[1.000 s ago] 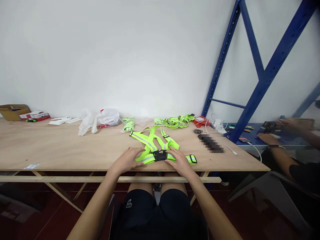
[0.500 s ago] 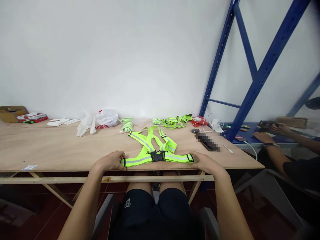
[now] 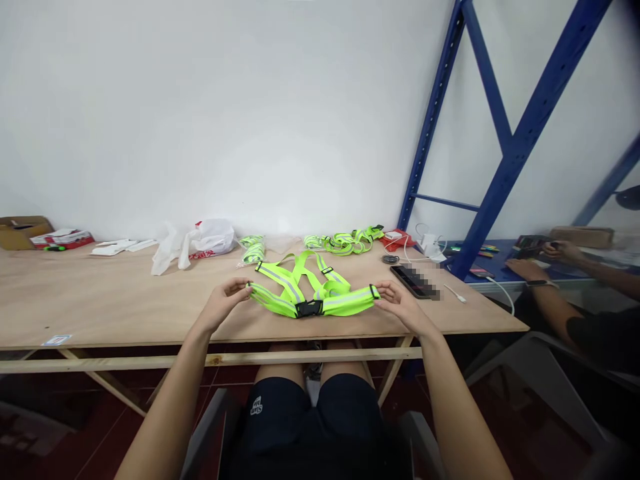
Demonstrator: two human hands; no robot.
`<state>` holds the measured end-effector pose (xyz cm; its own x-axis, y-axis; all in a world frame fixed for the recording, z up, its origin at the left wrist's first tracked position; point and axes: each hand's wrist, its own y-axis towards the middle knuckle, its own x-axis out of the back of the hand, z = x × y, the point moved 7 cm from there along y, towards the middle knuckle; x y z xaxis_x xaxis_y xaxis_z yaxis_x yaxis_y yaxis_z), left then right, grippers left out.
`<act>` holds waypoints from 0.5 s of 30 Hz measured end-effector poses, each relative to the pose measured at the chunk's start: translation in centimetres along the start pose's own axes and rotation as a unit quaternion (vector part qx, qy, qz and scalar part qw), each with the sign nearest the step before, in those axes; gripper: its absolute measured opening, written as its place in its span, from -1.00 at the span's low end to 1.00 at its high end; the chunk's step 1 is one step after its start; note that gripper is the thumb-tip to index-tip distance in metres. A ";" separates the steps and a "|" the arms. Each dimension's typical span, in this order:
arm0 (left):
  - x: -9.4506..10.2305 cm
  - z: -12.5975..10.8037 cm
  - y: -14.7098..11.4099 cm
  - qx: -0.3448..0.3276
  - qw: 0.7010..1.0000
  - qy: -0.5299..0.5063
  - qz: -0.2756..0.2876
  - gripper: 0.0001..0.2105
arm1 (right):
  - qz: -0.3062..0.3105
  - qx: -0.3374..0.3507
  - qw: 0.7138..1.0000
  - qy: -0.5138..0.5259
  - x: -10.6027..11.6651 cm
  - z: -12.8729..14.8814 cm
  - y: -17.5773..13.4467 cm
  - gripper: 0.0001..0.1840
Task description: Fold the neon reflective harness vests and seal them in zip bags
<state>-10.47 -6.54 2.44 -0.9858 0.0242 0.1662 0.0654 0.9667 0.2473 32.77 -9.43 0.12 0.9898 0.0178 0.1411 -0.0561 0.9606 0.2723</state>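
A neon-yellow reflective vest (image 3: 350,303) made of straps with silver stripes lies on the wooden table in front of me. Its black buckle (image 3: 309,308) is fastened at the middle of the waist strap. My left hand (image 3: 225,303) pinches the strap's left end between thumb and fingers. At the opposite end, beside a black slider, my right hand (image 3: 400,305) grips the strap in the same way. Both ends are raised above the tabletop, so the waist strap bows down toward the buckle. The shoulder straps rest crossed and looped behind it.
Behind the vest are another reflective strap bundle (image 3: 350,241), a bagged one (image 3: 253,249) and a white plastic bag (image 3: 213,238). A phone (image 3: 413,280) and cables lie to the right. Beyond the blue rack post (image 3: 493,193), a co-worker's arm (image 3: 550,297) reaches over a blue table.
Both hands have lifted the ends of the waist strap and moved them away from the table's front edge. The buckle has shifted slightly back and left.
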 end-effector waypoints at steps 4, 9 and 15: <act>-0.1 1.7 0.7 0.042 0.981 -0.184 -0.045 -0.55 | -0.070 0.028 0.983 0.169 0.6 -0.3 0.3 -0.53; 0.5 2.6 0.6 0.060 0.988 -0.138 -0.032 -0.54 | -0.089 0.036 0.981 0.167 1.6 -1.2 0.2 -0.56; 1.2 1.5 -0.6 0.031 0.993 0.094 0.058 -0.49 | 0.030 -0.014 0.999 -0.042 1.7 -1.6 0.1 -0.41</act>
<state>-11.98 -6.69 1.04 -0.9254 0.0940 0.3672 0.1619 0.9740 0.1587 34.64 -8.90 -1.12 0.9705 0.0530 0.2353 -0.1096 0.9660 0.2343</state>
